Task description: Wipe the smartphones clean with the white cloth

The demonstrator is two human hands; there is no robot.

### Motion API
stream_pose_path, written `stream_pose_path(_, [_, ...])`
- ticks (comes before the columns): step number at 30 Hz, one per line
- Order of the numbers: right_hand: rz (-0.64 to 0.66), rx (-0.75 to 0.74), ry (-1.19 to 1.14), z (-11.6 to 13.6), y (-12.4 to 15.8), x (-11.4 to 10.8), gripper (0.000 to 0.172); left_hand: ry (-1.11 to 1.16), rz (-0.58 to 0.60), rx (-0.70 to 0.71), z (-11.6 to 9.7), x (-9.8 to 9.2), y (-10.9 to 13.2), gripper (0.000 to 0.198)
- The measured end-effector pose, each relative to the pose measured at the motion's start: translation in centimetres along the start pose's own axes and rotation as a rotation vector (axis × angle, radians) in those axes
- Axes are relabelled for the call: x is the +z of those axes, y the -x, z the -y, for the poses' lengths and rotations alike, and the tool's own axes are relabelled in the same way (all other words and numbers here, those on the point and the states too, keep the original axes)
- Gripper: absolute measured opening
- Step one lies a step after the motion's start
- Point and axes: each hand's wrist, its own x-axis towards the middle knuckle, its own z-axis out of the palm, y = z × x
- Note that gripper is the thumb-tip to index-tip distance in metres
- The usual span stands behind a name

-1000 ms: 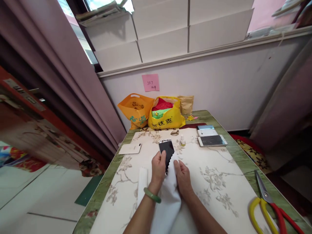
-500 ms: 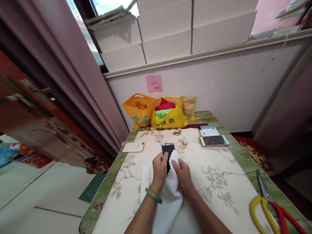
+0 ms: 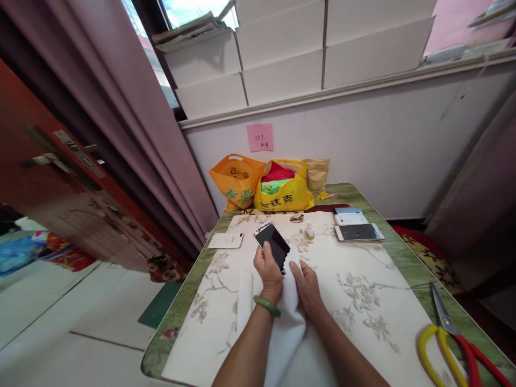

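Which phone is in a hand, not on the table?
The dark-screened phone in the left hand, white cloth in the right hand against it; the white phone and the right-side three lie flat.

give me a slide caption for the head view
Left hand holds a dark-screened phone while the right hand holds a white cloth against it over a floral table cover.

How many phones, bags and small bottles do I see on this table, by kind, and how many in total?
Phones: 5, black phone in the left hand, white phone, three phones at right
Bags: 3, orange bag, yellow bag, brown bag
Small bottles: 1
Total: 9
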Motion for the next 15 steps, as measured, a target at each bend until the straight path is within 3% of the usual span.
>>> stream_pose_path(2, [0.008,0.023,-0.065,0.0,0.0,0.0,0.035,0.01,0.0,-0.01,0.0,0.0,0.2,0.04])
stream_pose_path(4, [-0.01,0.065,-0.148,0.1,0.0,-0.1,0.035,0.015,0.072,-0.033,-0.2,-0.3,0.4,0.038])
stream_pose_path(9, [-0.139,0.182,-0.413,0.3,-0.2,0.1,0.033,-0.069,0.463,-0.156,-0.9,-3.1,0.2,0.041])
stream_pose_path(11, [-0.161,0.189,-0.463,0.4,-0.3,0.1,0.032,-0.11,0.555,-0.199,-0.9,-4.5,-0.3,0.043])
stream_pose_path(13, [-0.162,0.193,-0.448,0.5,-0.3,0.1,0.032,-0.103,0.465,-0.174,-1.2,-5.6,-1.1,0.035])
stream_pose_path(15, [-0.15,0.195,-0.383,0.4,-0.2,0.0,0.036,-0.165,0.259,-0.026,-1.8,-6.3,-1.9,0.039])
